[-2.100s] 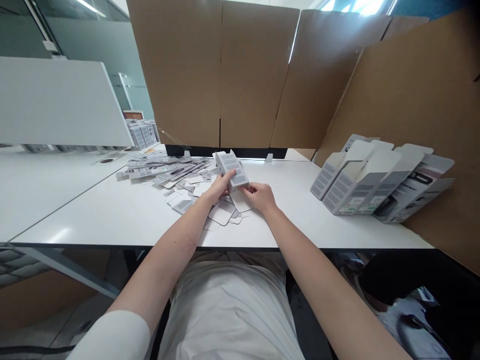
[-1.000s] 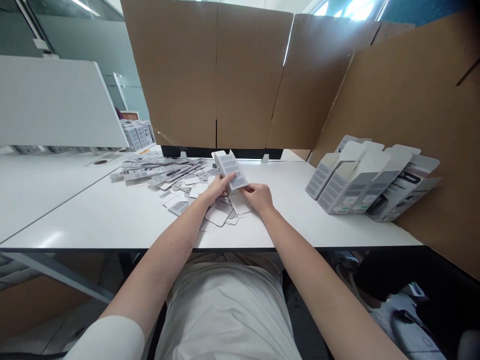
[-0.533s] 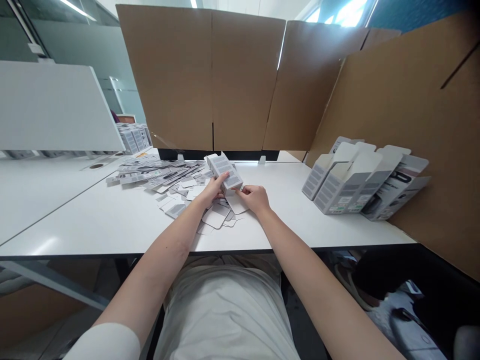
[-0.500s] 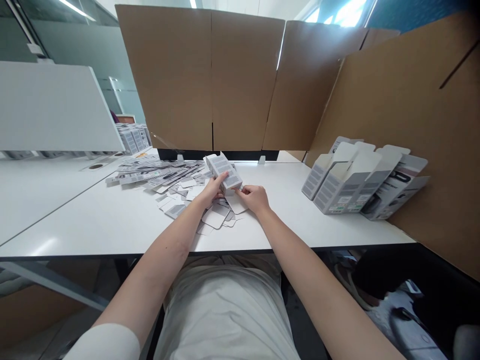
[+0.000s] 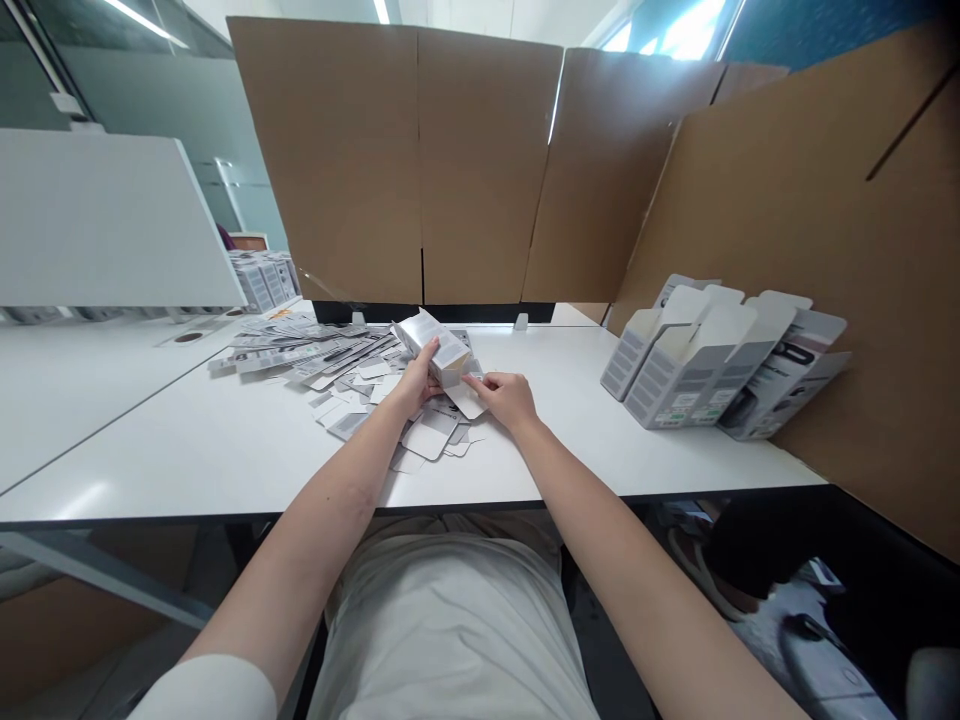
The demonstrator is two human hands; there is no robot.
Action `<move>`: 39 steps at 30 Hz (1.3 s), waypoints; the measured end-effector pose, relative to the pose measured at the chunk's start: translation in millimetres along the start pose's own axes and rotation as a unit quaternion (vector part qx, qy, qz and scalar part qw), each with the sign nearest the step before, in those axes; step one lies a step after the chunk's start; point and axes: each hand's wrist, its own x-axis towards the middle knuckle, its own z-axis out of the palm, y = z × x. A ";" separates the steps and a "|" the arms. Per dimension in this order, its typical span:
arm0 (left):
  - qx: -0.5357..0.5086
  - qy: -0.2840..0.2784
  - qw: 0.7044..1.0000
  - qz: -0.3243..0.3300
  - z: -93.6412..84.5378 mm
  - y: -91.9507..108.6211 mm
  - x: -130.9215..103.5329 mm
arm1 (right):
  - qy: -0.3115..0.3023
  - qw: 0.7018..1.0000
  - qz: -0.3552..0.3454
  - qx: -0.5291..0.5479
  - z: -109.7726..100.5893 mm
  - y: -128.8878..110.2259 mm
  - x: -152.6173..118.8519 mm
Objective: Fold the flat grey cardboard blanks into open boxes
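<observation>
A small white-and-grey printed carton is held tilted above a heap of flat cartons. My left hand wraps round its left side, thumb on top. At the carton's near end, my right hand pinches a white flap that hangs out toward me. The end nearest me looks open, with the flaps apart. Loose flattened pieces lie under both hands.
Several opened-up cartons stand at the right against a tall cardboard wall. Another cardboard panel rises at the back. More cartons stand far left behind a white divider. The white table ends in front of my lap.
The carton has turned and shifted slightly left, and its near end shows more openly. My right hand stays at the flap, its fingers a little further left.
</observation>
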 end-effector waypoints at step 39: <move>0.174 0.018 0.984 0.046 17.0 -16.7 -7.5 | 0.014 0.988 0.061 -0.143 6.0 -14.5 1.4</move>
